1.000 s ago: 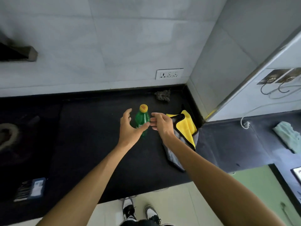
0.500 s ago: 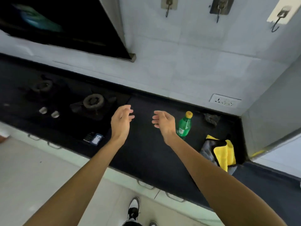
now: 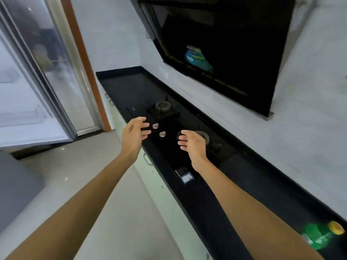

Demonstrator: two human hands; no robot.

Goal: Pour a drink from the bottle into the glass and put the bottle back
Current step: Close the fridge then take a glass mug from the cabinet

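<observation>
- Swinging leftward over the last half second, the view is now taking in a sliding glass door [image 3: 37, 76] at the far left. The bottle, which was just beside the right hand, is now sitting well apart from both hands.
- The left hand [image 3: 134, 135] is hovering over the front edge of the table [image 3: 262, 177], its grip apart, fingers loosely curved and holding nothing.
- Two pale stove knobs [image 3: 155, 126] are showing between the hands.
- The right hand [image 3: 193, 145] is hanging over the nearer burner [image 3: 206, 137], its grip likewise apart and empty.
- The green bottle [image 3: 317, 237] is standing on the table in the lower right corner, its yellow cap on.
- No glass is showing anywhere, so the person is probably looking around for one, and pouring is not yet beginning.
</observation>
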